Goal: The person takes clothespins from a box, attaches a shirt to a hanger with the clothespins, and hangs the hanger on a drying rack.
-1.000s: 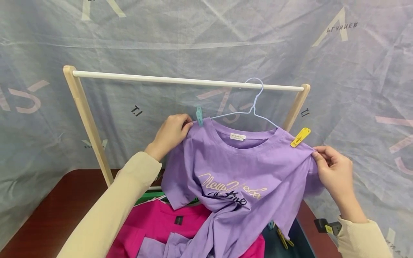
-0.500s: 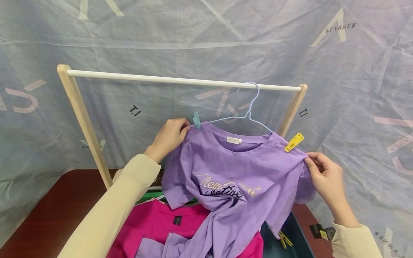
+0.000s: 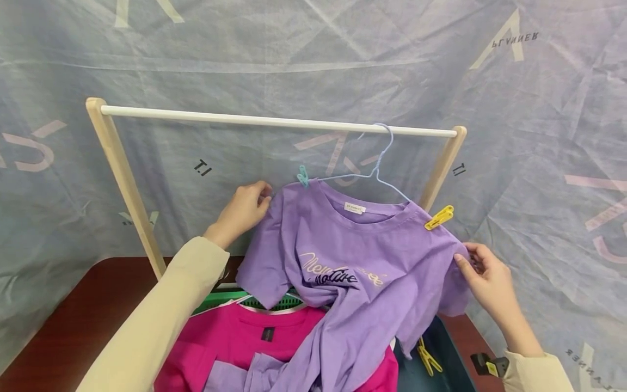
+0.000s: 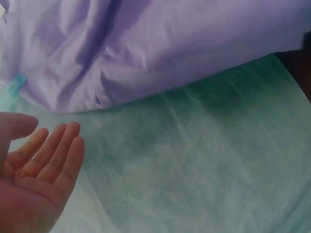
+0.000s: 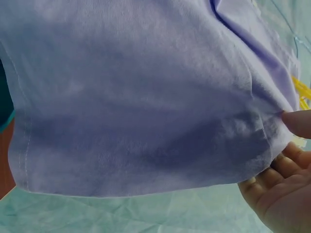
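1. While a yellow clothespin lies inside the dark blue bin, the perforated green basket shows only partly behind a bright pink shirt; what the basket holds, I cannot tell.
2. The purple T-shirt is on a thin, pale blue hanger, whose curved hook goes over the rack's smooth white rod. Its soft cloth gathers into deep folds below the script lettering, its lower part lying over the pink shirt.
3. A teal clothespin and a second yellow clothespin grip its two shoulders.
4. The left hand holds nothing; its loosely bent fingers are just beside the shirt, thumb apart.
5. The right hand pinches the other sleeve near its shoulder seam, thumb in front and fingers behind.
6. Pale posts carry the rod before a creased grey sheet.
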Demonstrator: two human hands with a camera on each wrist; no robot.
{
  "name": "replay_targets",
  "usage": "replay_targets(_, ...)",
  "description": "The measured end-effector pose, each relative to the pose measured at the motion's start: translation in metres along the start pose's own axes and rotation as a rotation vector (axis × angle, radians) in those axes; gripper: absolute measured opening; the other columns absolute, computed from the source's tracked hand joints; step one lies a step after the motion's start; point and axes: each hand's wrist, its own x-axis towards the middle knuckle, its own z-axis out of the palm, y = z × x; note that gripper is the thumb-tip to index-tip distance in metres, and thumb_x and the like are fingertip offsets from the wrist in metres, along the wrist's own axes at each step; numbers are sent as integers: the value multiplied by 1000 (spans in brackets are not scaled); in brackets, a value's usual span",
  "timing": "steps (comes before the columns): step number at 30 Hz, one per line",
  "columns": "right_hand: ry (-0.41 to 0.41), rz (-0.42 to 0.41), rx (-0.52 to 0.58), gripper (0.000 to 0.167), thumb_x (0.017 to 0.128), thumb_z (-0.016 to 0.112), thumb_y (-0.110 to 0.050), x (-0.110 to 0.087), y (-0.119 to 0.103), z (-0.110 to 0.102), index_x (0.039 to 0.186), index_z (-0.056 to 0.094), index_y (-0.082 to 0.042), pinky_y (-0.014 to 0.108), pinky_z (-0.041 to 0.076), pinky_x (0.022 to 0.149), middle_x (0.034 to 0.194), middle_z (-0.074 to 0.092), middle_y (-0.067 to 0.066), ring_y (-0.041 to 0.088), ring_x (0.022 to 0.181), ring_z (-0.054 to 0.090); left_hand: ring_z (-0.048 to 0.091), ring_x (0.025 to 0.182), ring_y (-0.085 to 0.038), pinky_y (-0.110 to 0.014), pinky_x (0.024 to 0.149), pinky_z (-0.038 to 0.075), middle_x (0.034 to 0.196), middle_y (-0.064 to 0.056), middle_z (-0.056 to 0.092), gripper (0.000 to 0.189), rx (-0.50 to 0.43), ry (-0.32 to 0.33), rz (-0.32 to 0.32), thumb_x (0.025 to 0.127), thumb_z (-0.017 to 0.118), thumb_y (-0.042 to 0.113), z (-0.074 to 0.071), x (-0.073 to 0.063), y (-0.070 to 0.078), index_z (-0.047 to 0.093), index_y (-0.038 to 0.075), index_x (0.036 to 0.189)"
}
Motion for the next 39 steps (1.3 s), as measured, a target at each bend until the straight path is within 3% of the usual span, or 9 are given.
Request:
replay_targets(6,-73,31,-89,30,85,62,-15,-12,1,0,111,55,0,4,37,60,90,63,18,-22,73,39,65,88,-26,-39,75,52,103,-15,65,23,28,-54,31,90,51,11,-9,-17,1,58,1,110)
replay_targets(8,-108,53,-111,34,85,62,-18,-17,3,1,112,54,0,9,39,58,90,63,19,-21,72,39,65,86,-25,-38,73,52,100,-14,66,22,33,-78,40,90,52,12,-11,-24,4,58,3,108)
replay_targets(15,-223,145,-139,26,86,62,-26,-45,17,13,94,51,-3,23,40,54,81,63,13,-5,65,47,64,82,-19,-34,69,52,92,-9,67,17,65,-125,122,87,58,12,-8,-58,15,60,4,102)
replay_targets(19,-334,181,-173,28,89,56,-33,-57,19,20,79,48,-8,24,36,53,65,54,3,4,59,44,63,75,-16,-30,63,51,84,-3,66,15,115,-159,164,85,61,13,-4,-84,26,61,8,99)
replay_targets(23,-428,171,-149,25,92,53,-33,-65,18,30,78,53,-12,23,36,55,66,55,-3,3,60,44,63,72,-14,-28,57,49,83,0,65,16,157,-204,191,82,62,15,1,-113,38,61,11,98)
replay_targets(27,-457,127,-96,21,92,53,-29,-68,15,41,79,56,-13,21,36,55,66,54,-5,0,60,43,61,68,-10,-26,55,48,77,5,62,13,179,-261,231,81,65,19,7,-140,49,60,13,92)
replay_targets(33,-460,124,-37,23,92,53,-27,-68,4,54,96,63,-7,24,44,60,74,62,-2,2,69,53,54,62,-7,-25,51,43,70,9,52,13,183,-316,330,82,64,25,14,-169,66,55,16,84)
replay_targets(39,-437,115,55,17,91,56,-24,-68,-4,66,89,57,-7,21,39,54,65,53,-3,1,60,46,48,59,-1,-18,50,38,66,12,47,16,142,-380,415,83,62,29,20,-188,78,52,19,78)
